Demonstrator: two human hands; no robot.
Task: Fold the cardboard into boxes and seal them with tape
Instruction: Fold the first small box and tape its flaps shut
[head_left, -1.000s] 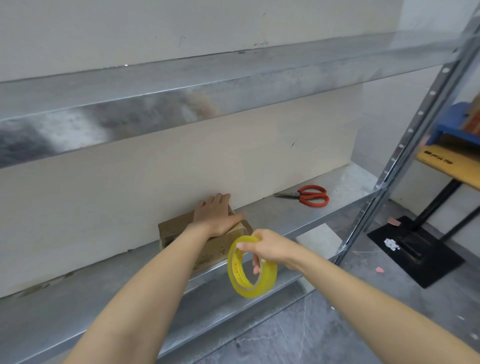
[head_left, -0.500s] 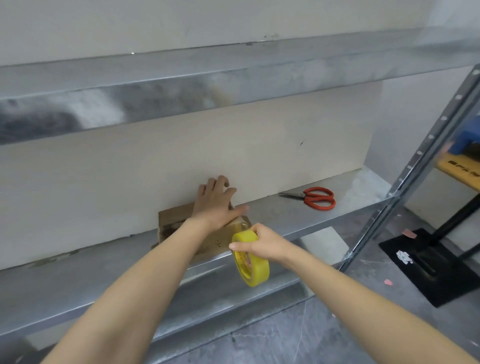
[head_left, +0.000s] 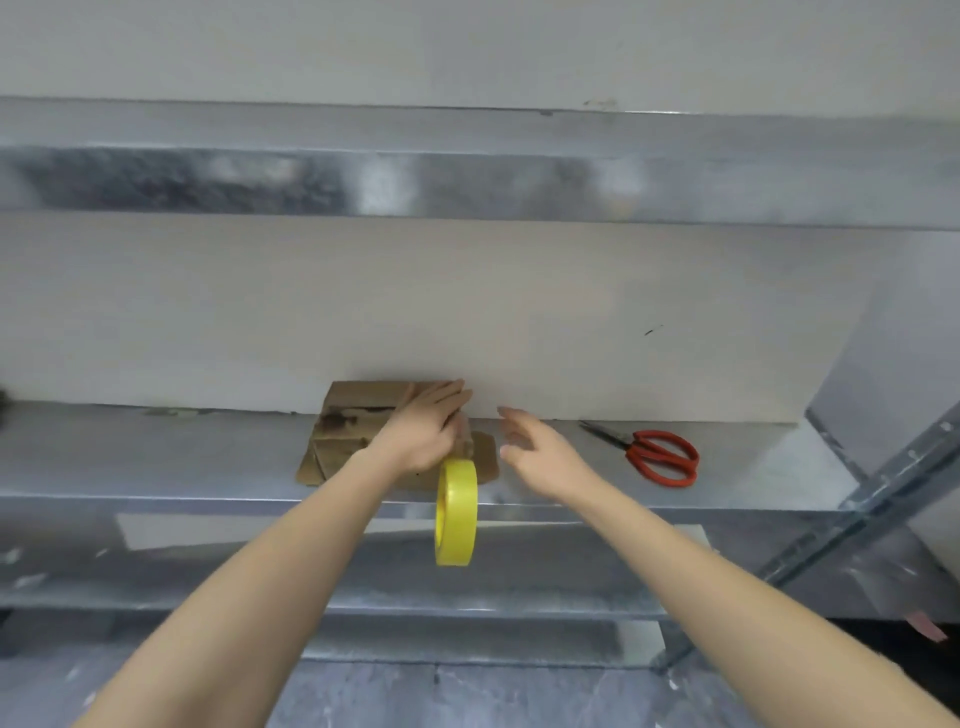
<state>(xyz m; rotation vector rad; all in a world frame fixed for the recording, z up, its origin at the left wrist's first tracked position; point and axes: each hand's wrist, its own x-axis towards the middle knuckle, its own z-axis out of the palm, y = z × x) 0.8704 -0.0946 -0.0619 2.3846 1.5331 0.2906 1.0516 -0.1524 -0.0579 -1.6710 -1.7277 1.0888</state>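
A small brown cardboard box (head_left: 349, 422) sits on the metal shelf (head_left: 156, 457) against the back wall. My left hand (head_left: 423, 431) presses flat on the box's top right part, fingers straight, thumb down its right side. A yellow tape roll (head_left: 456, 512) hangs on edge just below that hand, in front of the shelf's lip; what holds it up is hidden under the hand. My right hand (head_left: 537, 451) hovers to the right of the box with fingers spread, holding nothing and apart from the roll.
Red-handled scissors (head_left: 658, 457) lie on the shelf to the right of my right hand. An upper metal shelf (head_left: 467, 171) runs overhead. A perforated upright post (head_left: 878, 483) stands at the right end, with another shelf level below.
My right hand has let go of the tape roll and moved up and right. The roll now hangs below my left hand, which stays on the box. The view turned left.
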